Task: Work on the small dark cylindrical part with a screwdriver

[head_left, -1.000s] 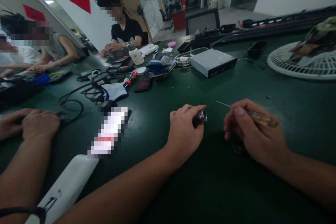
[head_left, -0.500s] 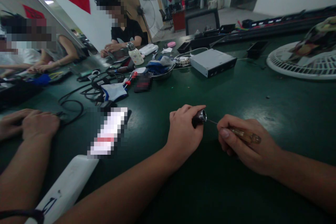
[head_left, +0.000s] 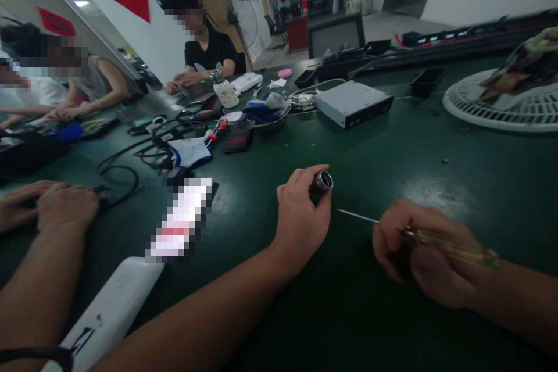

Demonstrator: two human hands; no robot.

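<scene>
My left hand [head_left: 300,209] rests over the dark green table [head_left: 349,325], its fingers closed around a small dark cylinder with a shiny metal end [head_left: 323,181]. The open end of the cylinder points up and to the right. My right hand [head_left: 418,253] grips a screwdriver with a translucent amber handle [head_left: 453,246]. Its thin steel shaft points left, and the tip stops a little below the cylinder, not touching it. Part of the handle is hidden by my fingers.
A co-worker's hands [head_left: 52,203] lie on the table at the left, near black cables [head_left: 152,148]. A pixelated white object [head_left: 179,221] and a white strip [head_left: 113,308] lie left of my left forearm. A silver metal box [head_left: 353,103] and a round white grille [head_left: 501,110] stand farther back.
My right hand has moved down and right, drawing the screwdriver tip back from the cylinder's end. My left hand and the cylinder have shifted slightly left.
</scene>
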